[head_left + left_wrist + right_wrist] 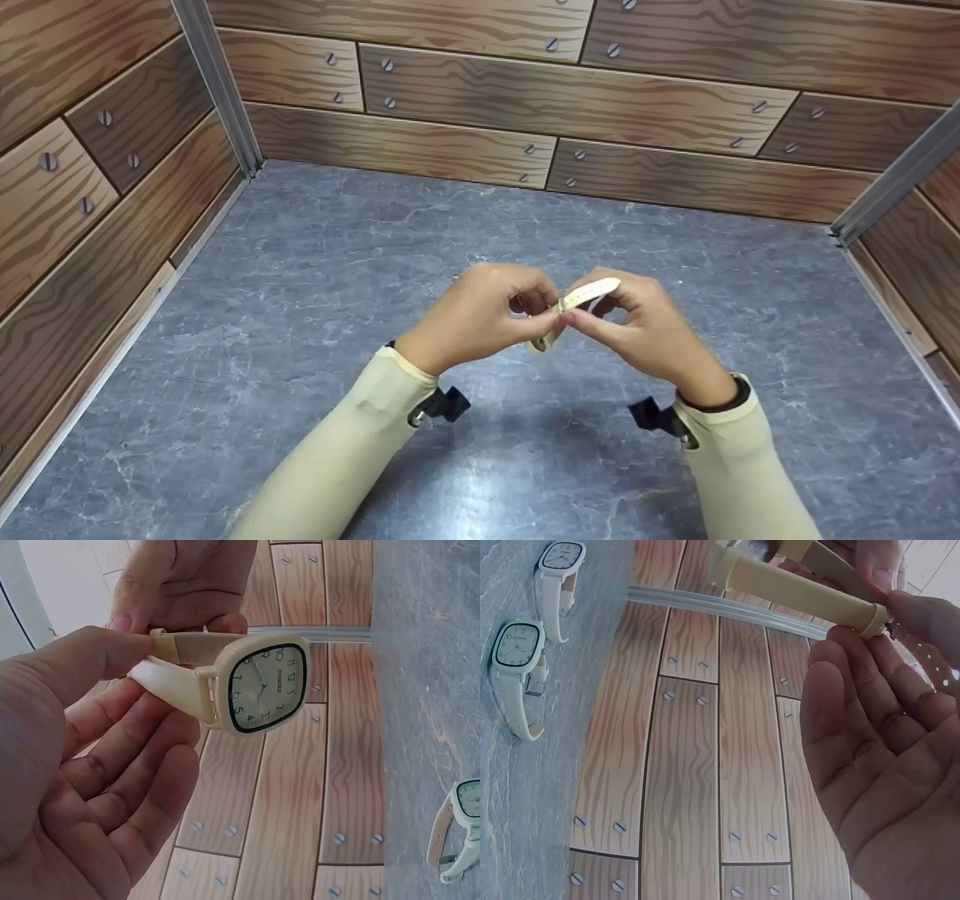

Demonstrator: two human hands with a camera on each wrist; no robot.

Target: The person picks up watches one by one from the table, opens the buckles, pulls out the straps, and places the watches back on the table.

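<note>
A cream wristwatch (268, 686) with a rounded-square dial is held up between both hands. Its strap forms a loop, and the perforated free end (594, 292) sticks out toward the upper right in the head view. My left hand (487, 311) pinches the strap between thumb and fingers near the buckle. The right hand (646, 324) pinches the strap close beside it, thumb against the fingers. In the right wrist view a keeper loop (875, 621) shows at the strap's end by the right fingertips. The buckle itself is largely covered by fingers.
Two more watches lie on the grey marbled table (315, 420): a white one (561, 556) and a pale green one (517, 645). The head view does not show them, as the hands block part of the table. Wood-patterned walls (480, 97) enclose the table at the back and sides.
</note>
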